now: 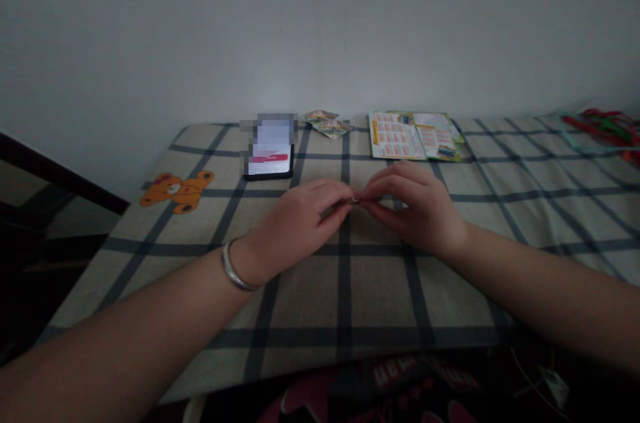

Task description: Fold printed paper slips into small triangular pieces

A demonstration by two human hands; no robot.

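Note:
Above the middle of the table, my left hand (pixel 303 216) and my right hand (pixel 419 206) meet fingertip to fingertip. Both are closed in a pinch around a small, thin thing (pixel 356 199). Only a sliver of it shows between the fingers, so its kind cannot be made out. My left wrist wears a silver bangle (pixel 233 267). A phone (pixel 270 166) with a lit screen lies beyond my left hand. Printed cards (pixel 397 136) with calendar-like grids lie beyond my right hand.
A checked cloth (pixel 310 303) covers the table, rumpled at the right. Small printed packets (pixel 329 125) lie by the wall (pixel 320 29). An orange teddy bear cutout (pixel 187 191) is at the left. Red and green stringy items (pixel 607 129) lie at the far right.

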